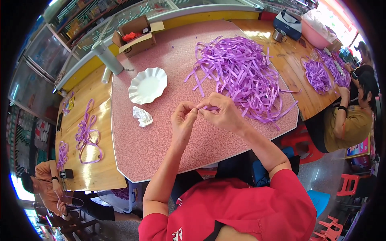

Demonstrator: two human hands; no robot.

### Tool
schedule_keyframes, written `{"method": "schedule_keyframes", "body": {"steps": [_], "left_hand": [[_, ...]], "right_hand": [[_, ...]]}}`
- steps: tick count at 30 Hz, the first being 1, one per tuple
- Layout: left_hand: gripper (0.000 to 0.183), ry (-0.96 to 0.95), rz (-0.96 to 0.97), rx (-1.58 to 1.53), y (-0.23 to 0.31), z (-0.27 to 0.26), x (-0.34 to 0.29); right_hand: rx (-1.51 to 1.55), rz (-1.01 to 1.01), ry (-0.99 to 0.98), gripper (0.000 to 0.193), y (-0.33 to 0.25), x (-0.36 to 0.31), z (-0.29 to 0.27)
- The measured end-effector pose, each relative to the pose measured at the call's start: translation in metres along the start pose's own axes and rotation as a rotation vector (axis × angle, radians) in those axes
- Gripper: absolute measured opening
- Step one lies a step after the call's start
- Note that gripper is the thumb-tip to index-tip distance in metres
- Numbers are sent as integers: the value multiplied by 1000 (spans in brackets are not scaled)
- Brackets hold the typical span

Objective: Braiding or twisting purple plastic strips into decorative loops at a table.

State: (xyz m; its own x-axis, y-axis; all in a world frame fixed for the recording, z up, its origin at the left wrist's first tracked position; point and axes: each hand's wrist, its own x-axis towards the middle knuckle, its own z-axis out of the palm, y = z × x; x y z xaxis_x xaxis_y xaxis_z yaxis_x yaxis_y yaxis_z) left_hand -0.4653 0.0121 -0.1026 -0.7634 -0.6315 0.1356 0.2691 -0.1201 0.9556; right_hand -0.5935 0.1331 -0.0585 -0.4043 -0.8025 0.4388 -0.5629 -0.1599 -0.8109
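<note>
Over the middle of the pink speckled table (152, 156), my two hands meet fingertip to fingertip. My left hand (183, 120) is closed in a pinch, thumb against forefinger. Closed as well, my right hand (222, 111) holds a purple ribbon (210, 107), a short stretch of which shows between its fingers. The ribbon's end appears to run to the left fingertips, though the fingers hide most of it. Just beyond my right hand lies a large loose heap of purple ribbons (241, 68). Some strands trail off it toward the table's right edge.
Left of my hands are a white scalloped dish (148, 85) and a crumpled tissue (142, 116). Farther back stand a grey-green flask (107, 58) and an open cardboard box (136, 38). Wooden tables with more ribbons (87, 134) flank mine; people (348, 116) sit at both sides.
</note>
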Motion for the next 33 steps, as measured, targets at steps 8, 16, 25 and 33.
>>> {"method": "schedule_keyframes", "body": {"steps": [8, 16, 25, 33], "left_hand": [[8, -37, 76, 52, -4, -2, 1], [15, -67, 307, 376, 7, 0, 2], [13, 17, 393, 586, 9, 3, 2], [14, -11, 473, 622, 6, 2, 3]], "right_hand": [[22, 62, -20, 14, 3, -3, -3], [13, 97, -2, 14, 1, -3, -5], [11, 79, -29, 15, -1, -3, -5], [-65, 65, 22, 14, 2, -5, 1]]}}
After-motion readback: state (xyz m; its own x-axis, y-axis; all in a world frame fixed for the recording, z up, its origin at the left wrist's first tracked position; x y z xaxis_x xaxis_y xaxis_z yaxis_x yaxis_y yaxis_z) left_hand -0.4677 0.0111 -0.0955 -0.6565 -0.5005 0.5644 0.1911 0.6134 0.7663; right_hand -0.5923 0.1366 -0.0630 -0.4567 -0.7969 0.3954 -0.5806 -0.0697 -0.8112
